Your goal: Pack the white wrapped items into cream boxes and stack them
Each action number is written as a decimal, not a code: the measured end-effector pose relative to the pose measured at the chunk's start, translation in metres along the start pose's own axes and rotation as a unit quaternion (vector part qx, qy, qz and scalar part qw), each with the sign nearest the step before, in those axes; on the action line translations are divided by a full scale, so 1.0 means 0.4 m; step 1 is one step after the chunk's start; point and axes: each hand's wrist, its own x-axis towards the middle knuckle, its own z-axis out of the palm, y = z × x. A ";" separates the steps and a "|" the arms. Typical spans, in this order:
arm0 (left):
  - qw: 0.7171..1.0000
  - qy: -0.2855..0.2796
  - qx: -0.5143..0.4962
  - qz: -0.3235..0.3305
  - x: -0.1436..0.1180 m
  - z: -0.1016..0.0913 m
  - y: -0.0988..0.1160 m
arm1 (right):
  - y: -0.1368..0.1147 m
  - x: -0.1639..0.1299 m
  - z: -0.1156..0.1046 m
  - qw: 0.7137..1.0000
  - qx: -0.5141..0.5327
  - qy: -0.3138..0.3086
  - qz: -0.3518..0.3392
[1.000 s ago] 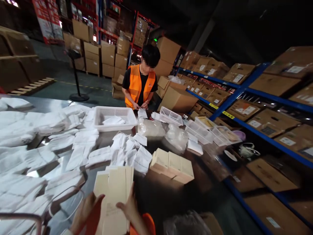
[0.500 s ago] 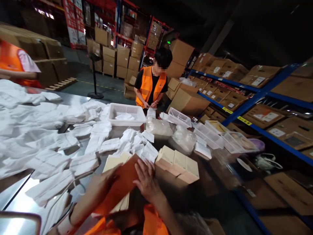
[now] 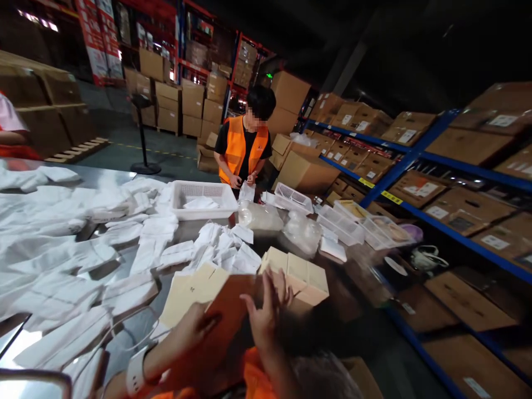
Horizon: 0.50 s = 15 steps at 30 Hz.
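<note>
dim warehouse | glare on metal table (image 3: 25, 343) lower left | right side shadowed | edges warped | hands motion-blurred

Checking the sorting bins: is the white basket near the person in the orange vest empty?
No, the white basket holds a white packet lying inside it.
</note>
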 end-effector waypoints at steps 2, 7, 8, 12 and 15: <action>0.997 -0.030 -0.072 -0.012 0.006 -0.019 0.003 | -0.013 -0.015 0.009 1.000 0.019 0.000 -0.012; 0.986 -0.001 -0.163 -0.039 0.026 -0.058 0.021 | -0.036 -0.021 -0.016 0.913 0.339 -0.209 0.093; 0.986 0.018 -0.157 -0.049 0.032 -0.055 0.025 | -0.039 -0.021 -0.013 0.879 0.387 -0.236 0.145; 0.973 0.066 -0.193 -0.111 0.050 -0.018 0.027 | -0.040 -0.030 0.042 0.818 0.462 -0.146 0.311; 0.955 0.128 -0.230 -0.135 0.059 0.014 0.024 | -0.026 -0.028 0.075 0.849 0.446 -0.021 0.283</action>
